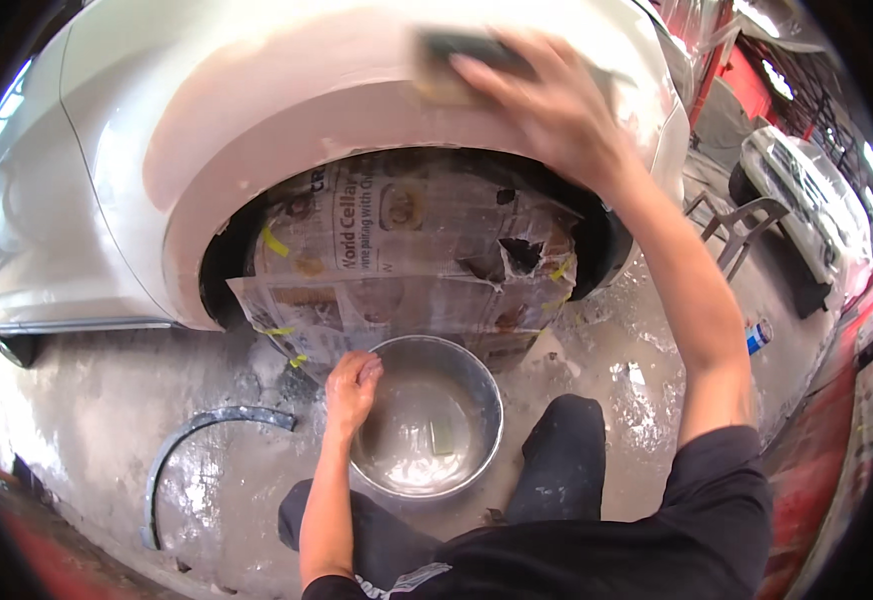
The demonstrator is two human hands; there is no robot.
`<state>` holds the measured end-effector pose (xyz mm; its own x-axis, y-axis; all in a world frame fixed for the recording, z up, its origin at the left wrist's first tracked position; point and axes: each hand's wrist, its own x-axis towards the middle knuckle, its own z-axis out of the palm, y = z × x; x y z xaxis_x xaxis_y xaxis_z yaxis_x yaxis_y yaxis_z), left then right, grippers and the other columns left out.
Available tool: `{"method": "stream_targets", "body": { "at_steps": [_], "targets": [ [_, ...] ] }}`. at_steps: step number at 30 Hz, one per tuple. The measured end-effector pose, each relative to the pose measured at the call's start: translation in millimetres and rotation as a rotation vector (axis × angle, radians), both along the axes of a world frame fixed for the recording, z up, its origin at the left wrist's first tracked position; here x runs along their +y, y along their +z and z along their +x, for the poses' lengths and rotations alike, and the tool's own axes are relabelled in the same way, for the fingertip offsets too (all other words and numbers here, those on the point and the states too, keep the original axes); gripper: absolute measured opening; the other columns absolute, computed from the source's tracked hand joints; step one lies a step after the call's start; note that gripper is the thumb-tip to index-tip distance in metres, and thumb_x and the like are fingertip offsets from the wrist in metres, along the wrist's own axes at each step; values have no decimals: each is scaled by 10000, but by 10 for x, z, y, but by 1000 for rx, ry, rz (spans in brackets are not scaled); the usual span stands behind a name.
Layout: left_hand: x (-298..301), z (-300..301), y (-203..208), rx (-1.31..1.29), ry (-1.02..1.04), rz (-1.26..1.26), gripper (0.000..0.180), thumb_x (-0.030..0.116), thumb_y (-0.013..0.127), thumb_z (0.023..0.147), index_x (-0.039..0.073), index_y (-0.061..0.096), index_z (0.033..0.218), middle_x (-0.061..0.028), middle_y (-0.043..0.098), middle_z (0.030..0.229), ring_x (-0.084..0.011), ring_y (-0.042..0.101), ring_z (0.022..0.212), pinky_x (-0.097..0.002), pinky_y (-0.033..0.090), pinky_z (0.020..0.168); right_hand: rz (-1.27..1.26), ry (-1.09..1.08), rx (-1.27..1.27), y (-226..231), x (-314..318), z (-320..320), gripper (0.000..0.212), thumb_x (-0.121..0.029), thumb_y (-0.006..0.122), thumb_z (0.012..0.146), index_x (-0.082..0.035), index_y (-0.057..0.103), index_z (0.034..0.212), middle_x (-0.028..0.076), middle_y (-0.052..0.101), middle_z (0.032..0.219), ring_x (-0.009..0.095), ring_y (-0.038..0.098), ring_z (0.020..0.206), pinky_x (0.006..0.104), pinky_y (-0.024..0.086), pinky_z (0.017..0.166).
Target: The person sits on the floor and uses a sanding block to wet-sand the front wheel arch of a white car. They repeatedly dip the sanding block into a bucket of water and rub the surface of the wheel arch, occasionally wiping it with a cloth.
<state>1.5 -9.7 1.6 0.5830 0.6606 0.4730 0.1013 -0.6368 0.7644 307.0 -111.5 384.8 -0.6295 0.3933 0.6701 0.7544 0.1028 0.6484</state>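
Grasping the dark block [452, 48] with the right hand [557, 95], at twelve o'clock over the fender [247, 95]; best held flat along the curve, pressed evenly; with left hand [352, 388] curled at the bucket's [485, 400] ten o'clock, cannot tell whether grasping anything.

1. Noted on car [17, 230]: pearly white paint, with pinkish-beige patch [197, 130] along wheel arch [357, 120].
2. Noted on block [462, 48]: dark green-black upper layer, tan lower edge, both blurred.
3. Noted on newspaper [387, 300]: grey ground, black print, brownish pictures.
4. Noted on tape [275, 242]: bright yellow.
5. Noted on basin [478, 377]: silvery grey wall; cloudy grey-brown on water [392, 430], dull green on pad [442, 436].
6. Noted on curved strip [162, 470]: blue-grey, whitish smears.
7. Noted on floor [107, 400]: grey, blotched with white.
8. Noted on shirt [607, 560]: black, pale print; dark grey on trousers [567, 450].
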Motion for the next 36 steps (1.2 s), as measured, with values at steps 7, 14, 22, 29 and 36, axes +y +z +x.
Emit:
{"method": "stream_targets", "body": {
  "at_steps": [7,14,22,29,36],
  "targets": [
    [-12,187,69,16,31,54,191,130,720,888,32,751,1048,-137,727,1086,-370,713,935,-436,573,818,-108,-89,152,743,553,-530,435,-94,631,912,-79,672,1345,266,603,1312,423,565,1234,473,496,1062],
    [-79,109,70,56,49,22,181,162,722,900,65,756,1049,-123,716,1087,-369,707,946,-442,571,815,-25,-6,-38,117,270,-326,459,-84,707,879,-187,736,1325,206,625,1367,391,612,1192,479,472,1060],
    [-49,24,14,54,36,18,182,174,715,913,75,750,1063,-106,716,1097,-371,705,944,-448,573,793,-48,-24,-105,159,553,-545,432,-144,710,900,-236,738,1320,188,622,1387,386,608,1211,482,462,1074],
    [-118,154,20,58,27,8,165,175,707,917,84,751,1048,-105,715,1082,-374,705,924,-466,572,783,-358,-255,169,609,973,-1062,461,-98,672,892,-148,682,1351,205,616,1314,385,590,1193,468,474,1030],
    [-41,104,28,39,35,-10,168,170,696,919,89,749,1056,-103,714,1065,-378,703,930,-471,565,790,-47,34,-218,158,680,-710,470,-135,670,904,-239,702,1361,188,608,1386,399,603,1207,506,465,1059]
  ]
}}
